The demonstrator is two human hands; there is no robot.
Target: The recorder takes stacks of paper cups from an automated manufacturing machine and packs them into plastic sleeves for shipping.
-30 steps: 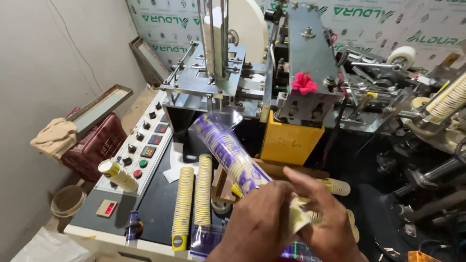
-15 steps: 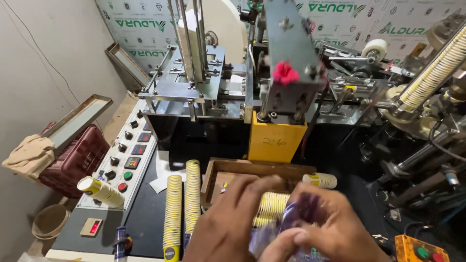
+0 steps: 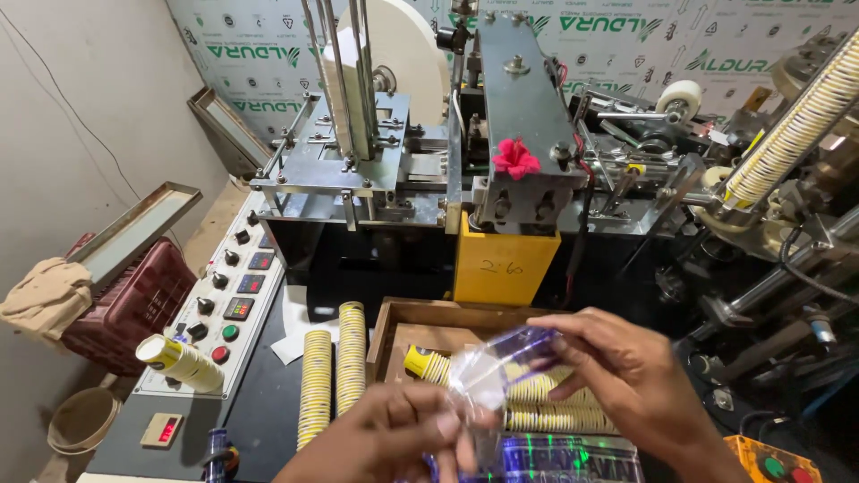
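My left hand and my right hand both grip a clear plastic bag with purple print, held stretched between them above a wooden tray. Stacks of yellow-and-white paper cups lie in the tray under the bag. More printed plastic bags lie below my hands at the bottom edge.
Two cup stacks lie on the dark table left of the tray. A short cup stack rests on the control panel. Behind stands the cup-forming machine with a yellow box, a red flower and a cup chute.
The long bag sleeve that lay upright toward the machine has been brought down between my hands. My hands moved apart and now stretch it above the tray.
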